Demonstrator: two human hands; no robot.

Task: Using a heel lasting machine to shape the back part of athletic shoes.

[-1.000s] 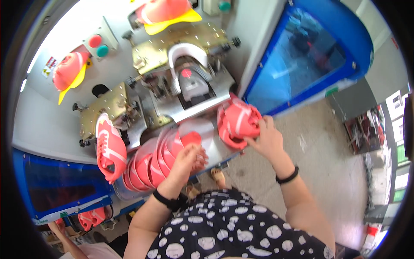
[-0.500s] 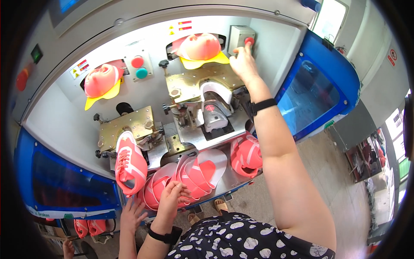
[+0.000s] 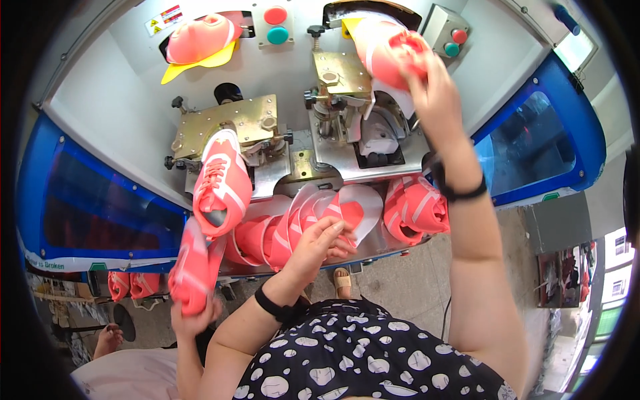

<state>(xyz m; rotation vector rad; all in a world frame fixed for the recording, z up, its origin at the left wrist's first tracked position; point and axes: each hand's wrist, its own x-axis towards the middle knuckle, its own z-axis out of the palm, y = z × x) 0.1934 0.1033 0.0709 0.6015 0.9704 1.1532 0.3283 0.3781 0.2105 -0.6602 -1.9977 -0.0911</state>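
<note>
My right hand [image 3: 430, 80] is raised to the machine's upper right station and is closed on a pink shoe upper [image 3: 393, 47] at the yellow-edged mould there. My left hand [image 3: 323, 243] lies on a stack of pink and white shoe uppers [image 3: 293, 223] on the machine's front shelf, fingers curled over the top piece. More folded pink uppers [image 3: 417, 207] sit on the shelf under my right forearm. A finished pink shoe [image 3: 221, 183] stands on the left brass station [image 3: 227, 123].
Another person's hand [image 3: 193, 317] at lower left holds a pink upper [image 3: 190, 267]. A pink and yellow mould [image 3: 197, 43] hangs upper left. Red and green buttons [image 3: 276, 25] sit top centre, a button box [image 3: 453, 33] top right. Blue guard panels [image 3: 533, 147] flank the machine.
My right hand left the folded uppers on the shelf, reached the button box at upper right, and now grips the pink upper at the right mould. My left hand stayed on the stack.
</note>
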